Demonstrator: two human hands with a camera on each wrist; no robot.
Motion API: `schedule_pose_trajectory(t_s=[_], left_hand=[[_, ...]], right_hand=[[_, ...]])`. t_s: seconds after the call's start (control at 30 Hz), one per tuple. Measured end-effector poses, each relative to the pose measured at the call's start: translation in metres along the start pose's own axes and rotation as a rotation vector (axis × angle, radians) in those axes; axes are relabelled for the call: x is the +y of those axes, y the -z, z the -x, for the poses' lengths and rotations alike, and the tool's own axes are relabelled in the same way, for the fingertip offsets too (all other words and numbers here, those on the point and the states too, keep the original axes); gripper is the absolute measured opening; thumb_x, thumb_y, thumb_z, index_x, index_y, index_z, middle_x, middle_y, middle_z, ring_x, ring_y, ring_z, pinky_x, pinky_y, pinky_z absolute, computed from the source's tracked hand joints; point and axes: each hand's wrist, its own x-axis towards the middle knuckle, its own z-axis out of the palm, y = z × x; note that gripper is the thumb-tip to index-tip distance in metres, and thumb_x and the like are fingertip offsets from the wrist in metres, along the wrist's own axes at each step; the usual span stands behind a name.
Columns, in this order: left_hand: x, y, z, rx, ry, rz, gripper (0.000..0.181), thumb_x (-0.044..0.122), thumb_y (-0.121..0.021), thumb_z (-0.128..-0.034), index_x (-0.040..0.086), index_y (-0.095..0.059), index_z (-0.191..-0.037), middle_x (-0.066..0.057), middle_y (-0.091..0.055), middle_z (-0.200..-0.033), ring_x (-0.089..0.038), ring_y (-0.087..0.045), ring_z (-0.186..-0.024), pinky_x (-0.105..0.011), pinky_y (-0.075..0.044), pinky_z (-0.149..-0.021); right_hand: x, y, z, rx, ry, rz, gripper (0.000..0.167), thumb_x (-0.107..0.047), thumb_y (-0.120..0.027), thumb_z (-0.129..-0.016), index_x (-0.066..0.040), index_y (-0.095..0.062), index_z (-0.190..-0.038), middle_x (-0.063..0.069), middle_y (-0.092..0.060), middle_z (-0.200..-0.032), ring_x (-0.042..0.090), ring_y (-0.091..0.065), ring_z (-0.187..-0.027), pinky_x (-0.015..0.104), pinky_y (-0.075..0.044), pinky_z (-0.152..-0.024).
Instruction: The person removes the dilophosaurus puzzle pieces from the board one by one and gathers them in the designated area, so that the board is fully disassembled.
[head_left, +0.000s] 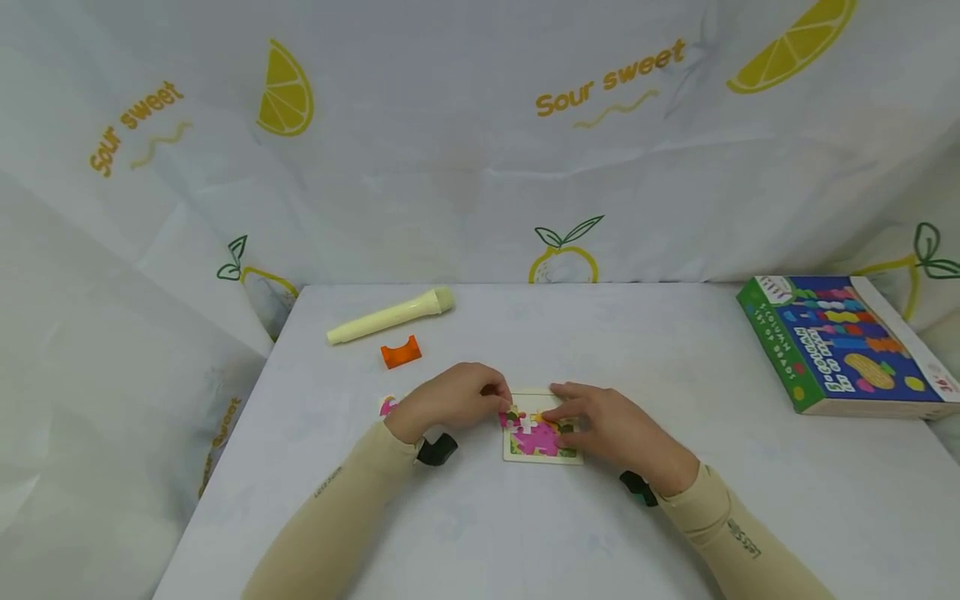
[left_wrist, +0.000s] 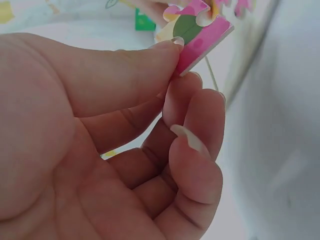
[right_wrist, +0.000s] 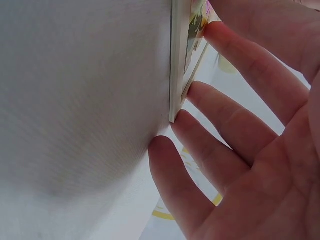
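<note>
We've roomy white surface (head_left: 528,533) in front of the cream-rimmed rectangular puzzle board (head_left: 532,400); our left hand (head_left: 459,398) pinches a flat pink-and-green piece (left_wrist: 202,42) at its left edge, spread right hand (head_left: 617,423) partly hiding its right.

On the bench (head_left: 487,542), the puzzle board (head_left: 536,400) lay between the left hand (head_left: 465,396) and the right hand (head_left: 618,425); the held piece (left_wrist: 210,40) was in the left hand, at the board's left edge; a loose piece (head_left: 387,406) lay left of that hand; farther off lay the notched block (head_left: 401,352), with the microphone (head_left: 390,317) just behind; the box (head_left: 847,346) lay far right; the cloth (head_left: 450,125) hung behind everything.
</note>
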Motion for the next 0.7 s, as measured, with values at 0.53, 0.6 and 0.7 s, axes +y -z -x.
schedule_pose_trajectory(t_s=[0.53,0.6,0.7], left_hand=[[-0.079,0.033,0.087,0.108,0.154,-0.015,0.013,0.018,-0.071,-0.104,0.02,-0.076,-0.092,0.004,-0.073,-0.089,-0.012,-0.054,-0.079,-0.027,-0.044,-0.074],[-0.081,0.035,0.093,0.123,0.161,-0.015,0.013,0.017,-0.071,-0.1037,0.017,-0.076,-0.091,0.001,-0.072,-0.087,-0.012,-0.053,-0.079,-0.027,-0.043,-0.073],[-0.081,0.037,0.099,0.142,0.181,-0.01,0.014,0.016,-0.07,-0.1039,0.017,-0.075,-0.09,0.001,-0.07,-0.086,-0.013,-0.052,-0.078,-0.028,-0.043,-0.071]], right_hand=[[-0.001,-0.004,0.002,-0.014,-0.049,-0.003,0.036,-0.025,-0.089,-0.09,-0.025,-0.082,-0.125,0.007,-0.059,-0.16,0.04,-0.05,-0.152,0.061,-0.044,-0.12],[-0.001,-0.003,0.001,-0.007,-0.036,0.003,0.036,-0.025,-0.089,-0.089,-0.024,-0.082,-0.125,0.008,-0.059,-0.16,0.041,-0.051,-0.152,0.062,-0.044,-0.12],[-0.002,-0.002,-0.001,0.002,-0.027,0.004,0.037,-0.025,-0.089,-0.089,-0.024,-0.082,-0.125,0.009,-0.06,-0.16,0.041,-0.052,-0.151,0.062,-0.044,-0.12]])
